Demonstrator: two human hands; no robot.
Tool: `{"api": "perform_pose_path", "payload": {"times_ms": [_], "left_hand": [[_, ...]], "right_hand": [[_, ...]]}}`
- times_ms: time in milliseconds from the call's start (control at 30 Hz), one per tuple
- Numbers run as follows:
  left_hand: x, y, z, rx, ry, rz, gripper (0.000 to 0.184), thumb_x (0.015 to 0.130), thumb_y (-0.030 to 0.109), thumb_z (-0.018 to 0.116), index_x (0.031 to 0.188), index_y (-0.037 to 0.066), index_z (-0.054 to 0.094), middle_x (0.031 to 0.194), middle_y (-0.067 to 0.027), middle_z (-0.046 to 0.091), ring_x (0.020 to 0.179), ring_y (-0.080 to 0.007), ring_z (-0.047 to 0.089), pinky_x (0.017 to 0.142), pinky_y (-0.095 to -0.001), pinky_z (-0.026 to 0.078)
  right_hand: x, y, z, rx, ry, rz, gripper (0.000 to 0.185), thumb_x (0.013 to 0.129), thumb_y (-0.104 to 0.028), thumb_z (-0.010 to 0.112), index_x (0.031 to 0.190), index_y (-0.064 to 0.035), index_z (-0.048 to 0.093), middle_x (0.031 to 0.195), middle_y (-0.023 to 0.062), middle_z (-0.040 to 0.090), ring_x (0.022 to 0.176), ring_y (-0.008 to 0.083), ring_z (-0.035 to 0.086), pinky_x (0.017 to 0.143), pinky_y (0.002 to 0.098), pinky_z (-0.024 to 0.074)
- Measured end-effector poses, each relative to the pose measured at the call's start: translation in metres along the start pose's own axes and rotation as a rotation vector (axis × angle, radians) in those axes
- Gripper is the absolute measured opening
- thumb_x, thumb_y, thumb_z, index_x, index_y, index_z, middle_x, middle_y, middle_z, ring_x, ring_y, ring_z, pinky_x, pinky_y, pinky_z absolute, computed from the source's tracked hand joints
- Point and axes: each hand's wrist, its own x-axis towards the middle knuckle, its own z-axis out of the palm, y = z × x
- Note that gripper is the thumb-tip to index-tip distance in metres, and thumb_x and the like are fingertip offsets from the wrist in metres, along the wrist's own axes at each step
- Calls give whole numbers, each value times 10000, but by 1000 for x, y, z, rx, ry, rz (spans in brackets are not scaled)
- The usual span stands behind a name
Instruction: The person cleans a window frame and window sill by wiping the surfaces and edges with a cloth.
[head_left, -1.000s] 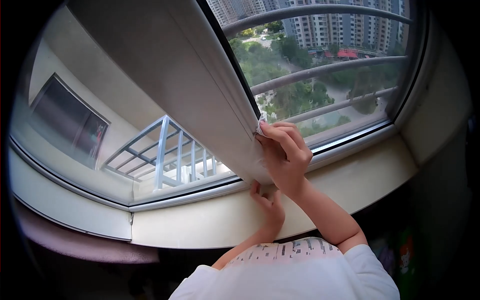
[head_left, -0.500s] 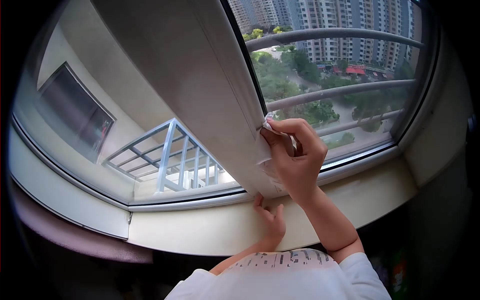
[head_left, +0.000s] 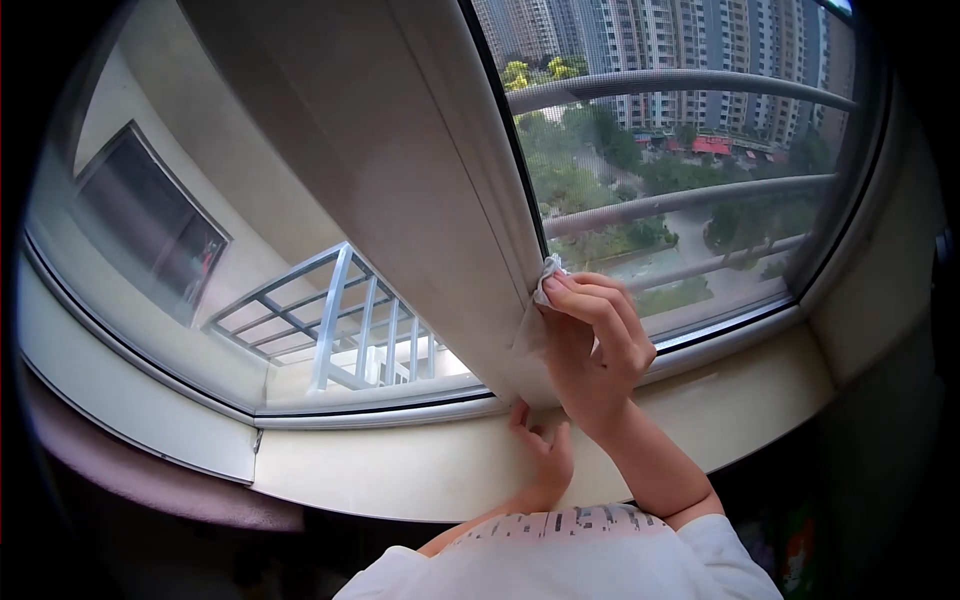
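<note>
My right hand (head_left: 600, 350) is closed on a crumpled white tissue (head_left: 551, 280), pinched between thumb and fingertips. The tissue presses against the edge of the wide window post (head_left: 420, 190), where the post meets the screened pane; a loose part of it hangs below, partly behind the fingers. Lower down, my left hand (head_left: 547, 460) rests at the foot of the post by the sill (head_left: 370, 465). Its thumb stands apart from the fingers, some of which are curled, and nothing shows in it.
Beyond the screened pane (head_left: 610, 165) on the right run curved railing bars (head_left: 680, 90), with trees and tall buildings outside. Through the left pane a metal rack (head_left: 330, 320) shows near a wall with a dark window (head_left: 150, 220).
My right hand has moved slightly down with the tissue along the post's edge. My left hand stays at the foot of the post. The view has shifted a little.
</note>
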Motion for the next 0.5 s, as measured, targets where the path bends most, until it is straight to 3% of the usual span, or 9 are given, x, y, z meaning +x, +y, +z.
{"api": "perform_pose_path", "payload": {"times_ms": [67, 133, 267, 300, 367, 433, 500], "left_hand": [[1, 6, -6, 111, -149, -32, 688, 947, -2, 629, 1457, 30, 169, 1523, -183, 243, 1407, -253, 329, 1146, -388, 300], [0, 21, -11, 152, -176, -74, 687, 943, 1, 635, 1454, 32, 176, 1524, -185, 237, 1408, -258, 320, 1145, -390, 298], [2, 24, -6, 214, -145, -45, 711, 924, 26, 680, 1441, 22, 191, 1520, -198, 229, 1410, -282, 303, 1147, -395, 292], [1, 23, -3, 210, -141, -37, 711, 924, 26, 680, 1441, 22, 191, 1520, -198, 229, 1410, -282, 303, 1147, -395, 292], [-1, 21, 2, 158, 14, 25, 763, 865, 102, 704, 1466, -95, 276, 1440, -246, 426, 1262, -307, 493, 1027, -391, 406], [0, 22, -2, 210, -10, 22, 766, 862, 112, 708, 1468, -90, 284, 1426, -244, 444, 1254, -307, 500, 1028, -391, 406], [1, 24, -1, 255, -33, 24, 770, 859, 123, 713, 1470, -84, 293, 1412, -242, 462, 1246, -306, 506, 1029, -390, 405]], "right_hand": [[-1, 0, -2, -3, -16, 24, 286, 767, 192, 705, 966, -13, 728, 901, 93, 719, 843, 210, 711, 715, 256, 553], [19, -9, 1, 77, -28, 112, 273, 775, 193, 699, 963, -2, 726, 888, 106, 712, 821, 177, 700, 713, 227, 535], [88, -20, 20, 101, 10, -118, 256, 799, 181, 688, 982, 8, 734, 877, 100, 722, 794, 142, 705, 720, 217, 534], [93, -25, 21, 81, 7, -92, 248, 803, 170, 701, 987, 7, 736, 912, 104, 742, 847, 186, 727, 754, 253, 556], [80, -22, 24, 39, 47, -137, 250, 781, 145, 722, 972, -16, 741, 902, 104, 739, 846, 221, 722, 742, 291, 564], [46, -15, 17, -48, 55, -141, 276, 759, 129, 746, 983, -34, 757, 944, 117, 750, 907, 276, 725, 775, 346, 585], [18, -6, 13, -34, 69, -101, 283, 759, 124, 763, 992, -38, 768, 952, 114, 759, 893, 261, 725, 763, 333, 585]]}}
